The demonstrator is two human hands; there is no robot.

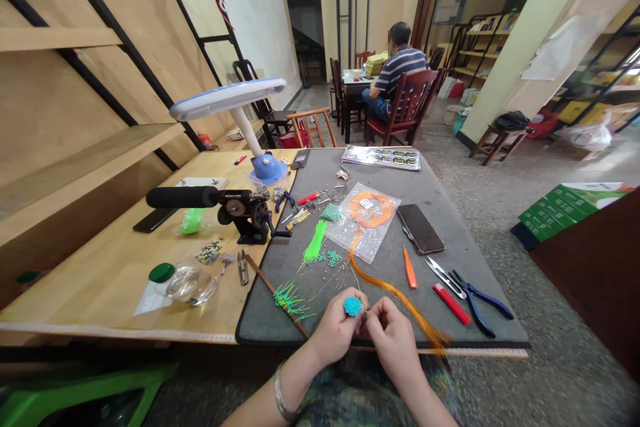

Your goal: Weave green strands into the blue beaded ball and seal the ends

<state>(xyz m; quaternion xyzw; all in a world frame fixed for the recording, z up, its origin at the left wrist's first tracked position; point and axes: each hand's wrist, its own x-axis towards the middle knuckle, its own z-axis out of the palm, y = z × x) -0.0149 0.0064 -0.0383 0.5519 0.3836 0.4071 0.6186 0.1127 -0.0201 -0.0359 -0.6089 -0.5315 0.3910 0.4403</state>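
A round cluster of small turquoise beads (353,306) shows at the fingers of my left hand (334,325), which is closed on it. Close beside it, my right hand (393,333) pinches near the cluster's underside; what sits between those fingertips is too small to make out. Both hands are at the mat's front edge. An orange thread bundle (395,293) runs past them from a coil (370,208) on a plastic bag. To the left, a brown stick (265,271) bears green strands tipped with turquoise beads (290,300). Loose turquoise beads (333,257) lie ahead, near bright green strands (315,240).
Right of my hands lie an orange-handled tool (409,268), snips (445,277), a red lighter (452,304), blue pliers (483,300) and a phone (421,229). A hand-cranked device (245,213), a lamp (267,167) and a jar (193,285) stand left. A person (400,73) sits behind.
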